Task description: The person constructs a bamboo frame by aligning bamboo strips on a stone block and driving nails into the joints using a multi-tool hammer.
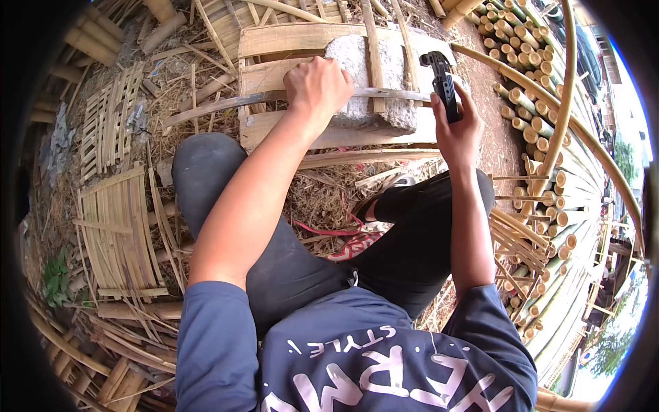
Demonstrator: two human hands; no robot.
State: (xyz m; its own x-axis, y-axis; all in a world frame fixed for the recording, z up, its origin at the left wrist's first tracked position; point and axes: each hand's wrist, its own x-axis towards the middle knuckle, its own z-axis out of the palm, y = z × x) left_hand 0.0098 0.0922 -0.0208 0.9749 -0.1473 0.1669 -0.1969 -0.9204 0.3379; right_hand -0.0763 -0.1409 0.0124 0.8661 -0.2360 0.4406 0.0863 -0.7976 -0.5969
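Note:
My left hand [318, 86] is closed around a long, thin bamboo strip [230, 105]. The strip runs sideways over a rough grey stone block [350, 51], its right end close to my right hand [460, 127]. That hand is wrapped around a black hammer-like tool [445, 86], held with its head pointing away from me, just right of the stone. Two narrow bamboo slats [373, 51] lie lengthwise across the stone and cross the strip. Under the stone are wide pale boards [274, 42]. My fingers hide the part of the strip they grip.
Woven bamboo panels [113, 230] lie on the straw-covered ground at left. At right are stacked bamboo poles [549, 144] with cut ends facing me, and a long curved bamboo pole [573, 110] stretches past them. My bent legs [213, 185] flank the work area.

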